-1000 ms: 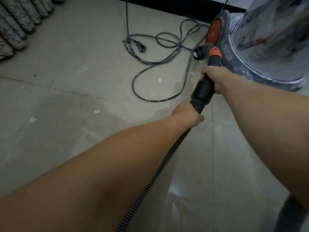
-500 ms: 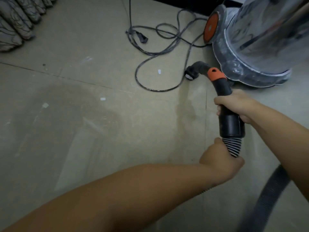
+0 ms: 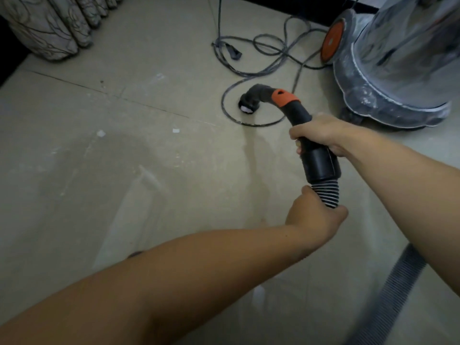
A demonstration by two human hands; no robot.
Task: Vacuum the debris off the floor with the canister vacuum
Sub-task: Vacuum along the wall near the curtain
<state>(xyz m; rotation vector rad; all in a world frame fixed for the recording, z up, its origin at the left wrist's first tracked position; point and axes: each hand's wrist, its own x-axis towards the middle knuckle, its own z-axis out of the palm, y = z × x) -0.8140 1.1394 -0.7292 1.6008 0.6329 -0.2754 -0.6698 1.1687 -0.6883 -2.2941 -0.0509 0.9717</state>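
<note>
We hold the nozzle (image 3: 306,130) in both hands. The right hand (image 3: 321,134) wraps around its rigid black grip, just behind the orange collar (image 3: 283,97). The left hand (image 3: 315,216) closes around the ribbed hose (image 3: 326,192) where it leaves the cuff. The nozzle mouth (image 3: 247,105) sits low over the floor (image 3: 124,183), inside a loop of the cord (image 3: 261,61), with a white scrap at its opening. The canister (image 3: 398,70) stands far right.

We judge the grip stiff and light, suited to steering; the hose is flexible and will drag, so the left hand supports it. Two more scraps (image 3: 100,133) lie to the left, well apart from the mouth.

We cannot tell whether the mouth touches the floor. The canister top is cut off, the hose passes behind the right arm, and a curtain (image 3: 49,28) hangs far left.
</note>
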